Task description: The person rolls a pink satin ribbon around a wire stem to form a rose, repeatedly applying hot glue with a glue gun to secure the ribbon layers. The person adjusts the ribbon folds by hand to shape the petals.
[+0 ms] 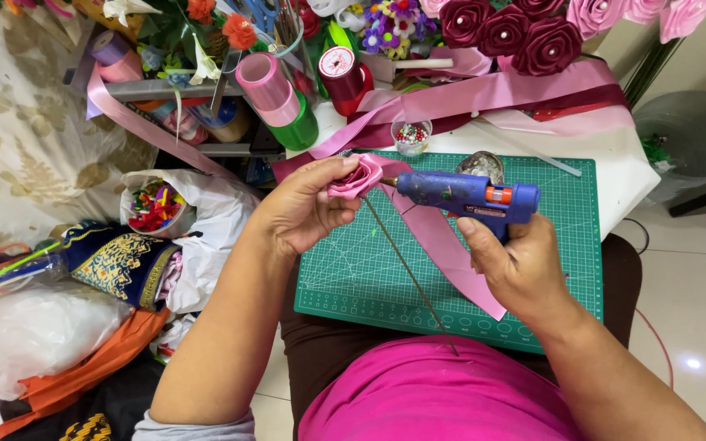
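The pink ribbon rose (356, 178) sits in my left hand (304, 208), held up over the far left corner of the green cutting mat (565, 245). My left fingers (338, 167) are curled and pinching the bloom — thumb underneath, the rest wrapped over the top. A thin wire stem (410, 273) runs down from the rose across the mat toward my lap, and a loose tail of pink ribbon (443, 245) trails from the flower diagonally over the mat's grid.

The blue glue gun (467, 196) is in my right hand (520, 265), above the middle of the mat, with its nozzle right at the side of the rose — whether it touches I cannot tell. My right fingers are pressed around the handle, thumb along its near side.

Beyond the mat's far edge, on the white bench (623, 167), stand a small clear cup of beads (411, 135) and a spread of wide pink and maroon ribbons (484, 94). Further back from the mat are finished ribbon roses in maroon and pink (533, 33), a red ribbon spool (342, 72), and a pink roll stacked on a green one (275, 98). Left of the mat, down off the bench, lies a white plastic bag (214, 220) beside a tub of coloured bits (153, 208).
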